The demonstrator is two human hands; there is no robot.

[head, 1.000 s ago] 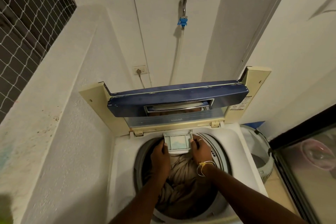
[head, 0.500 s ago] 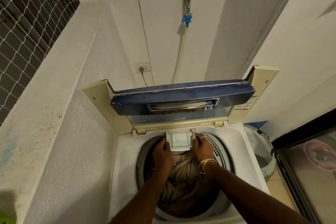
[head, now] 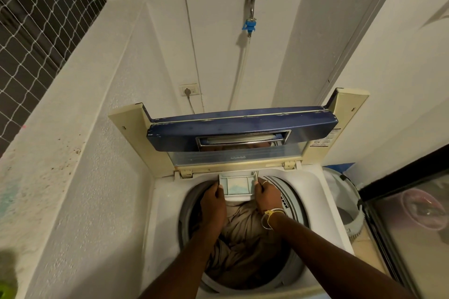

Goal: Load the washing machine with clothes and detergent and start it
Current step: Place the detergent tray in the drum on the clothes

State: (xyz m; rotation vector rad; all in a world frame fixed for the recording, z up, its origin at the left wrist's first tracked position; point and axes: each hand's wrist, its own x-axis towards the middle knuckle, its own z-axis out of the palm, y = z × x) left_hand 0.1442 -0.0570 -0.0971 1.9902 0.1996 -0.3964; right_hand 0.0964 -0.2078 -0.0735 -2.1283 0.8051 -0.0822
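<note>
Pinching drawer (head: 237, 185) by both sides: fingers (head: 217, 187) of left hand (head: 213, 199) and right hand (head: 266, 195) curled on edges. Drawer part out at washer (head: 167, 201) back rim, blue detergent (head: 235, 188) inside, clothes (head: 243, 238) below. Likely seating it: push level, both sides evenly, no tilt or spill.

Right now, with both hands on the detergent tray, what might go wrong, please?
1. The detergent tray, held by the left hand and right hand, sits part way out over the clothes; tilting it could spill its pale blue contents onto them.
2. The folded lid stands upright above the hands; a bump might bring it down.
</note>
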